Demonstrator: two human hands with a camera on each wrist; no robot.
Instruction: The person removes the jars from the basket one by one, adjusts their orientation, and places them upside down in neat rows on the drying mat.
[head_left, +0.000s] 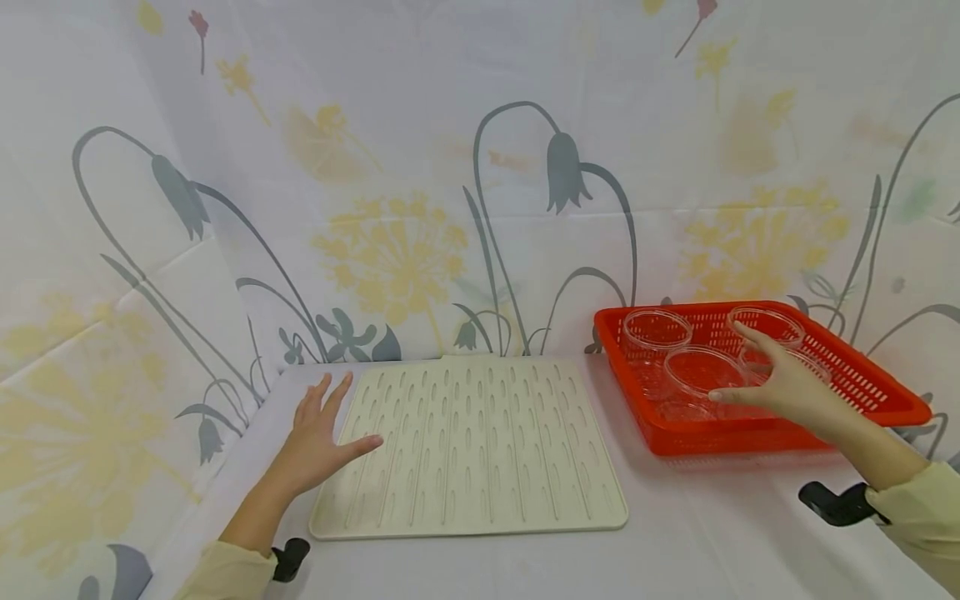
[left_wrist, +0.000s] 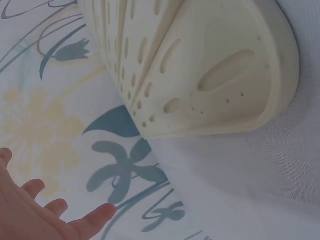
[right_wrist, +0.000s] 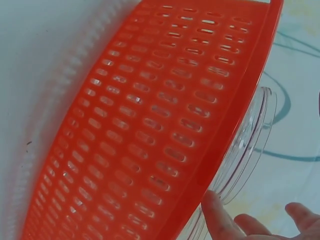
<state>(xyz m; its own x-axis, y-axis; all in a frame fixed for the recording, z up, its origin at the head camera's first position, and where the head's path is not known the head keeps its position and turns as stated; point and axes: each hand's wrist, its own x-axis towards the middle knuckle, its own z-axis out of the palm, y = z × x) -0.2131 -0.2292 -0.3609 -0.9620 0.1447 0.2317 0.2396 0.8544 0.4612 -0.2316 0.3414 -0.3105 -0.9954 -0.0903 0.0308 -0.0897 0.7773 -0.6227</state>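
My right hand reaches over the red slotted plastic basket, thumb and fingers spread wide. Within the basket stand several round clear dishes that look like petri dishes; the thumb overlaps the rim of one in the head view. From the right wrist, the basket wall fills much of the view, with a clear dish edge showing past its rim beside the fingertips. At the left edge of a cream drying mat with oblong ridges, my left hand hovers with fingers apart, holding nothing.
A white cloth covers the table under the mat and basket. Behind them hangs a white curtain printed with flowers. Black wrist straps show at the sleeves.
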